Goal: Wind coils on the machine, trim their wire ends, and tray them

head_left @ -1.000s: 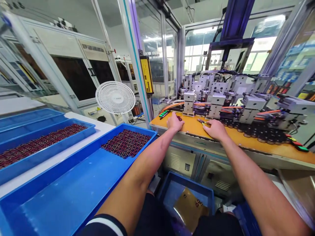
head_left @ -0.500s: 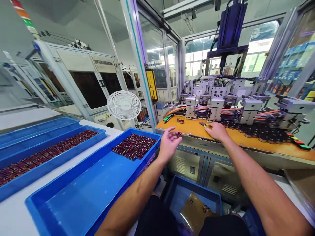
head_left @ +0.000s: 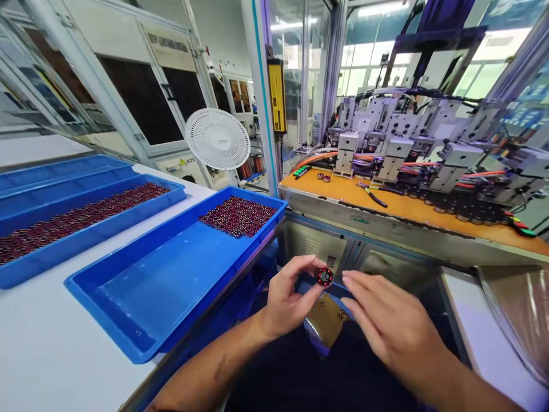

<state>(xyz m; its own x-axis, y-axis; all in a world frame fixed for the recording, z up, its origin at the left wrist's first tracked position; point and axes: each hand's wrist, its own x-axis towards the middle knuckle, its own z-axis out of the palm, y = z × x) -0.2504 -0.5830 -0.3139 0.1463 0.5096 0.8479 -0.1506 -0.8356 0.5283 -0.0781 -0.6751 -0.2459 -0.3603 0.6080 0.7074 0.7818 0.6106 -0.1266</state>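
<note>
My left hand [head_left: 294, 297] pinches a small round black part with red spots [head_left: 325, 276] between thumb and fingers, its face turned towards me. Just right of that part, my right hand [head_left: 386, 315] has its fingers stretched out and nothing visible in it. Pliers with dark and yellow handles [head_left: 374, 196] lie on the orange bench top [head_left: 351, 190]. A blue tray [head_left: 167, 280] on the left holds many small dark red parts [head_left: 240, 216] at its far end.
Further left stands another blue tray [head_left: 86, 243] full of similar parts. A machine with grey metal blocks [head_left: 394, 157] rises behind the bench, dark round pieces [head_left: 463, 207] before it. A white fan [head_left: 218, 139] is behind the trays. Below my hands lies a brownish sheet [head_left: 323, 320].
Both hands have come back from the bench towards my body, the left still holding the round part. My right hand has left the pliers on the bench. The view has tilted down.
</note>
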